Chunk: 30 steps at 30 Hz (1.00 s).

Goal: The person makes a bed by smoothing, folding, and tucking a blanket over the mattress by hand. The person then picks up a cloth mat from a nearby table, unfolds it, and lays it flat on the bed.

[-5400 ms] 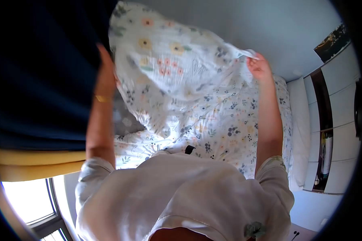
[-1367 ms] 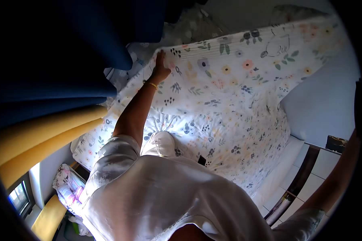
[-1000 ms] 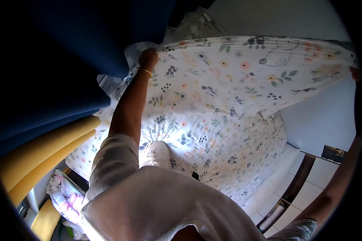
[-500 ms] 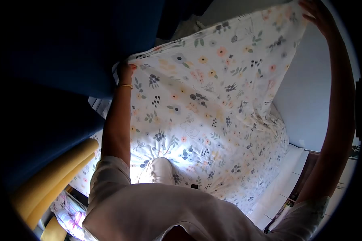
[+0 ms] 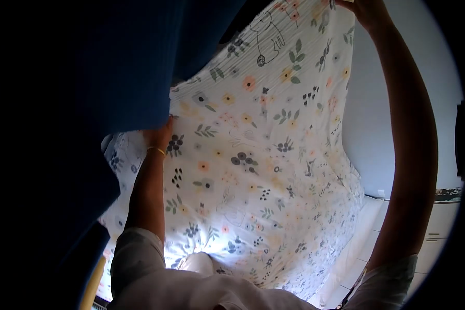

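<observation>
A white sheet (image 5: pixel 274 181) printed with flowers, leaves and line-drawn animals fills the middle of the view, stretched upward from below. My left hand (image 5: pixel 161 133) is closed on the sheet near its left side, the fingers partly hidden by cloth and shadow. Raised high at the top right, my right hand (image 5: pixel 368 11) grips the sheet's upper right corner, cut off partly by the frame's edge. Between the two hands the upper edge of the sheet slants up to the right.
Dark blue fabric (image 5: pixel 134 67) hangs at the left, close to my left hand. Below it shows a strip of yellow cloth (image 5: pixel 94 284). My knee (image 5: pixel 197 262) presses into the bedding. A pale wall (image 5: pixel 369 134) and white drawers (image 5: pixel 435 232) stand at the right.
The raised sheet now stands nearer and larger. My right hand has moved left and up; my left hand sits lower. The blue fabric covers more of the lower left.
</observation>
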Motion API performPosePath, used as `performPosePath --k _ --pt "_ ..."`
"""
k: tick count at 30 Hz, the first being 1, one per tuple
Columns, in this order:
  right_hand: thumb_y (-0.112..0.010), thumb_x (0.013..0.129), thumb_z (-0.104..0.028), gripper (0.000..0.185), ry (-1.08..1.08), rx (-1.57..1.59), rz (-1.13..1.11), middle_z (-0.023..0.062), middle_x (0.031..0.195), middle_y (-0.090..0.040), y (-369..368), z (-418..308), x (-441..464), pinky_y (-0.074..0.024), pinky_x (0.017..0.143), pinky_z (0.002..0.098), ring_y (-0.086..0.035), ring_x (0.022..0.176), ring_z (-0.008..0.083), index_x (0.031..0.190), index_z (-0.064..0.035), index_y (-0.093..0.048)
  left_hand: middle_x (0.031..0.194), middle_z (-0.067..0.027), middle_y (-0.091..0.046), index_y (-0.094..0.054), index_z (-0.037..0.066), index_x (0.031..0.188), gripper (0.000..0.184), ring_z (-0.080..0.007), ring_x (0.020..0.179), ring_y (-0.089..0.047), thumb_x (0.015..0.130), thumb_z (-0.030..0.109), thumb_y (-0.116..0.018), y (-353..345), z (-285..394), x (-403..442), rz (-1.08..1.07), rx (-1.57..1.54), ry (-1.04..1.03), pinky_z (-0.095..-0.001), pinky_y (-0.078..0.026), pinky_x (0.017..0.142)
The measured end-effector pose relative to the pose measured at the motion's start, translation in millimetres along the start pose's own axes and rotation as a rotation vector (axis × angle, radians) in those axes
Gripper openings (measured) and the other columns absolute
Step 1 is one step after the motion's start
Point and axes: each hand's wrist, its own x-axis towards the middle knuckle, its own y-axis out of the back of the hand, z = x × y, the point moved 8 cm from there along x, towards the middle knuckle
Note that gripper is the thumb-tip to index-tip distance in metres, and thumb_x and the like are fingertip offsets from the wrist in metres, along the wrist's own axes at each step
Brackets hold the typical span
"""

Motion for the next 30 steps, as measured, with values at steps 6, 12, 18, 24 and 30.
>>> performPosePath --k 6,12,18,24,30 --pt "-0.043 0.095 -0.026 0.051 -0.029 0.102 0.185 0.015 0.141 -0.031 -25.1 85.6 20.8 -0.0359 0.098 0.0602 -0.026 0.134 0.0293 0.138 -0.0058 -0.024 0.141 -0.0169 -0.034 -0.045 0.006 0.13 0.044 -0.0361 0.133 -0.026 0.089 0.021 -0.045 -29.4 2.4 28.3 0.432 0.047 -0.289 -0.0481 -0.021 0.107" --pt "-0.043 0.094 -0.035 0.053 -0.019 0.198 0.239 0.017 0.139 -0.034 -34.5 157.6 65.3 -0.0383 0.092 0.0607 -0.031 0.129 0.032 0.136 -0.0053 -0.03 0.139 -0.0127 -0.038 -0.049 0.004 0.125 0.041 -0.0282 0.134 -0.026 0.086 0.017 -0.043 -24.9 24.2 47.1 0.457 0.216 -0.257 -0.0506 -0.013 0.108" --pt "-0.045 0.092 -0.039 0.053 -0.082 0.263 0.228 0.0185 0.131 -0.043 -66.5 274.5 132.2 -0.0421 0.087 0.0555 -0.043 0.119 0.0325 0.132 -0.004 -0.037 0.135 -0.0083 -0.041 -0.053 0.008 0.117 0.037 -0.0266 0.135 -0.023 0.084 0.021 -0.042 -69.1 4.4 60.0 0.197 0.34 -0.13 -0.0524 -0.011 0.108" --pt "-0.045 0.093 -0.039 0.052 -0.13 0.323 0.193 0.0193 0.128 -0.046 -111.8 352.9 137.5 -0.0437 0.085 0.0502 -0.047 0.114 0.032 0.13 -0.0029 -0.039 0.133 -0.0148 -0.042 -0.048 0.001 0.12 0.041 -0.0331 0.131 -0.028 0.085 0.019 -0.038 -61.7 12.3 54.7 0.335 0.314 -0.203 -0.0528 -0.01 0.108" --pt "-0.045 0.093 -0.038 0.051 -0.155 0.351 0.117 0.0201 0.125 -0.05 -178.9 424.1 125.3 -0.0454 0.083 0.0448 -0.051 0.11 0.0315 0.128 -0.0018 -0.042 0.147 -0.0073 -0.027 -0.04 0.006 0.133 0.05 -0.0267 0.139 -0.015 0.086 0.022 -0.036 -78.3 3.6 57.2 0.283 0.352 -0.163 -0.0517 -0.003 0.109"
